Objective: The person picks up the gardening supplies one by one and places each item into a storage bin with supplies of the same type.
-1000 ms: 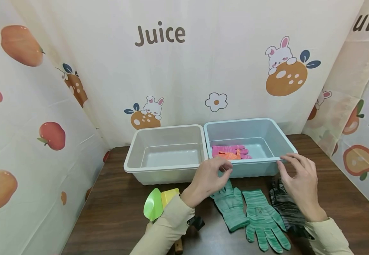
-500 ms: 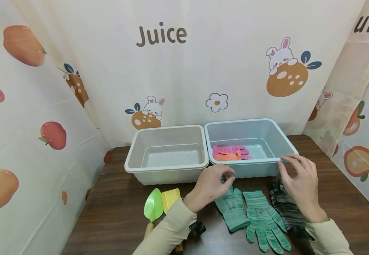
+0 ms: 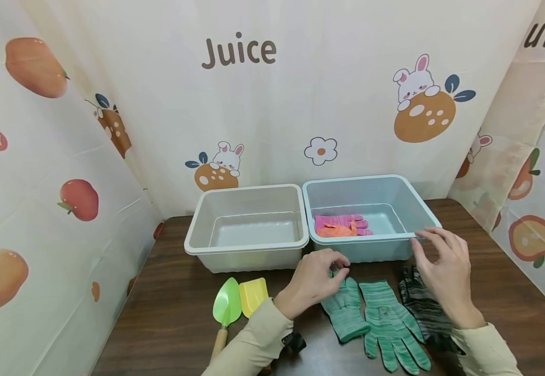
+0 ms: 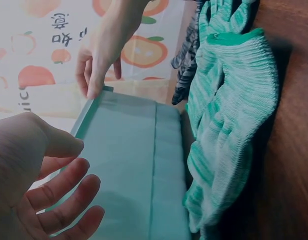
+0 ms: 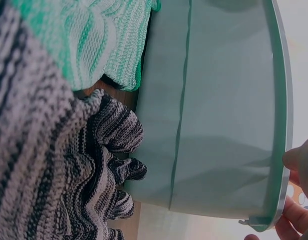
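The blue bin [image 3: 366,250] stands right of centre, its front-right rim pinched between thumb and fingers of the right hand [image 3: 445,267]. The left hand [image 3: 316,275], lower centre, has loosely bent fingers, thumb tip apart from them. Green gloves [image 3: 391,325] and a black-and-grey glove [image 3: 418,303] lie lower right; pink and orange gloves [image 3: 339,230] sit inside the bin. A grey bin [image 3: 248,260] stands just left.

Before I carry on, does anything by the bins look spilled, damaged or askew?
No spill or damage shows. One oddity: a green glove has its cuff facing away from the blue bin, while the second green glove beside it is turned the other way.
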`<state>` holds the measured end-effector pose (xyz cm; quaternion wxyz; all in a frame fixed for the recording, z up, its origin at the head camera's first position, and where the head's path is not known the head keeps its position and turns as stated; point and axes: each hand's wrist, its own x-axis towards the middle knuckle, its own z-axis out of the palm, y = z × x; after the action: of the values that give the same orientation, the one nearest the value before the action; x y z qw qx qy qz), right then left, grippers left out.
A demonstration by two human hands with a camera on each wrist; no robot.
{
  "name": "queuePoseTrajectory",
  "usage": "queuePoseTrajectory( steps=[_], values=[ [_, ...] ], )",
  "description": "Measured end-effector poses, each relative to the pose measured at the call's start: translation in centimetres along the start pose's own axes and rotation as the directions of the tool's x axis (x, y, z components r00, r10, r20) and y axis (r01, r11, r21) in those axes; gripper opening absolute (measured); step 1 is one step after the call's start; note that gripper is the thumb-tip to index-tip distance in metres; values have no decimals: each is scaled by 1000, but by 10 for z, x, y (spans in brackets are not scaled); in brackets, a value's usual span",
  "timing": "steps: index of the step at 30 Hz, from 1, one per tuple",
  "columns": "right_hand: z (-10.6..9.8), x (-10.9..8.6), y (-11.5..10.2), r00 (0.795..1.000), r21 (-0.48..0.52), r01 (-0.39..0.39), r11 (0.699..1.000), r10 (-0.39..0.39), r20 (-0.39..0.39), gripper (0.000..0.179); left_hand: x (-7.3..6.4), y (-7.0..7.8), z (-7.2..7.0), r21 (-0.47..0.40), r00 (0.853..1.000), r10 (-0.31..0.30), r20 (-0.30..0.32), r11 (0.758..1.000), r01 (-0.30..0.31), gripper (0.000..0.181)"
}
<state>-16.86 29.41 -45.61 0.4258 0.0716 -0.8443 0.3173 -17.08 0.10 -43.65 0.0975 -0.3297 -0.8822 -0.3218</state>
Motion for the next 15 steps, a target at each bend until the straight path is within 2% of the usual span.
queuePoseTrajectory(
  steps=[15],
  values=[
    [1,-1,1,1000,0,11,1000,-11,-8,28,-6,-3,11,14,1000,-7,20,1000,6,13]
  ],
)
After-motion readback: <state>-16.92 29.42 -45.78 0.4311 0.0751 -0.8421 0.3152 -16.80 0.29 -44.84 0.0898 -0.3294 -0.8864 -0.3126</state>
